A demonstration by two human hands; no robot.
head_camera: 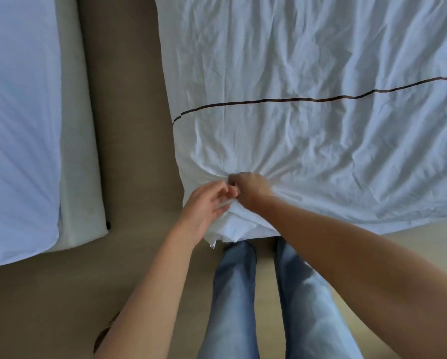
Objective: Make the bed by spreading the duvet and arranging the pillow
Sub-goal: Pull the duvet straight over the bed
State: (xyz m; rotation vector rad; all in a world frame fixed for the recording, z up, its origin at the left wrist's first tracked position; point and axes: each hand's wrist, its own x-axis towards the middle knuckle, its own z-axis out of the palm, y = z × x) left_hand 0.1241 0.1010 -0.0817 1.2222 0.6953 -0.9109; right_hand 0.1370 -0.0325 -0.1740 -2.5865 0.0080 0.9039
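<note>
A white, wrinkled duvet [308, 125] with a thin dark stripe across it covers the bed in front of me. My right hand [248, 189] is a closed fist bunching the duvet near its lower left corner, with creases fanning out from the grip. Just to its left, my left hand [205, 211] has its fingers curled around the folded corner edge of the duvet, which hangs over the bed's foot. No pillow is in view.
A second bed [20, 125] with white bedding and a pale mattress side stands at the left. Brown carpet [129, 125] forms an aisle between the beds. My legs in blue jeans [232, 294] stand at the bed's foot.
</note>
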